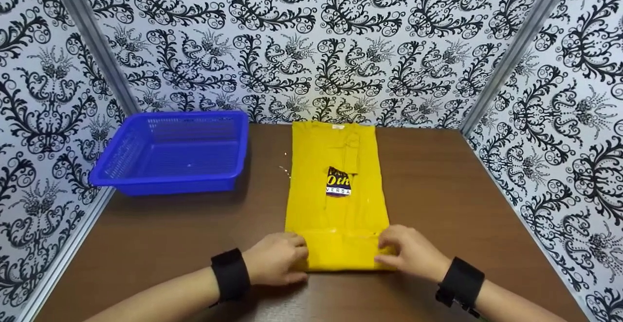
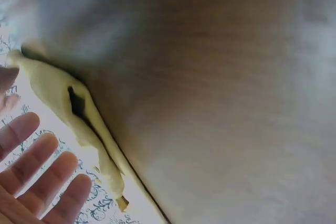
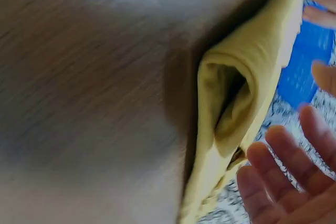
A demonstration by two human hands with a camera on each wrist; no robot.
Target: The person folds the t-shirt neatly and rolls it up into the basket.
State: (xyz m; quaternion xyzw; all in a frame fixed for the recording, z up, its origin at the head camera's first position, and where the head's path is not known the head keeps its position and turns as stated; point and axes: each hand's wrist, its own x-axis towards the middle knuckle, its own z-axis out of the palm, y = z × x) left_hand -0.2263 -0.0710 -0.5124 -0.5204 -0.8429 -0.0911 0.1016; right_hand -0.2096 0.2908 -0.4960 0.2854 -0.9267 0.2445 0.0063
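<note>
A yellow T-shirt (image 1: 336, 205) lies on the table as a long narrow strip, its collar at the far end and a dark printed patch in the middle. Its near end is folded over into a band. At that band's left edge is my left hand (image 1: 280, 259), and my right hand (image 1: 413, 254) is at the right edge. The left wrist view shows the left hand (image 2: 39, 182) with fingers spread apart, off the cloth (image 2: 68, 93). In the right wrist view, the right hand's loosely bent fingers (image 3: 283, 166) stand beside the rolled-looking fold (image 3: 236, 77), pinching nothing.
A blue plastic basket (image 1: 170, 181) with perforated sides stands at the table's back left. The brown table (image 1: 438, 190) is bounded by patterned walls (image 1: 311, 44) at the back and both sides. Each wrist wears a black band (image 1: 231, 276).
</note>
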